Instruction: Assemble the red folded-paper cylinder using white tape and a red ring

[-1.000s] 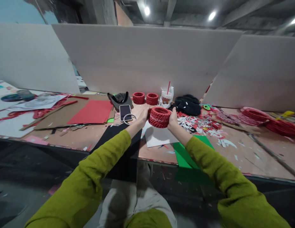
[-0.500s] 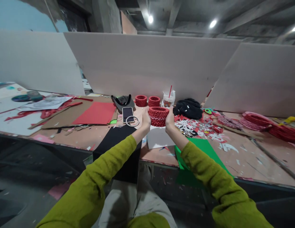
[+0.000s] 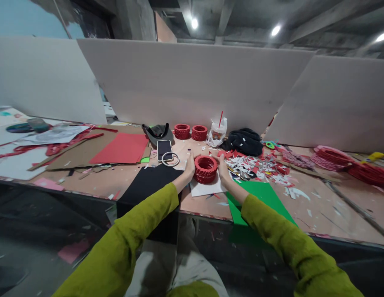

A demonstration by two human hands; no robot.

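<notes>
A red woven paper ring (image 3: pixel 206 168), like a small open basket, rests on a white sheet (image 3: pixel 207 188) on the worktable. My left hand (image 3: pixel 189 165) presses against its left side and my right hand (image 3: pixel 223 167) against its right side, so both hands clasp it between them. Both arms wear olive-green sleeves. Two more red woven rings (image 3: pixel 182 131) (image 3: pixel 199 133) stand at the back near the partition.
A phone (image 3: pixel 164 149) and a white loop lie left of the ring, beside a black cap (image 3: pixel 157 132). Red card (image 3: pixel 122 148), black card (image 3: pixel 148 185) and green card (image 3: pixel 260 198) lie around. A plastic bag with a cup (image 3: pixel 217 133), black cloth (image 3: pixel 245 141) and paper scraps (image 3: pixel 260 165) are to the right.
Both hands have lowered the red woven ring from the air down onto the white sheet, nearer to me. The grip on its two sides is unchanged.
</notes>
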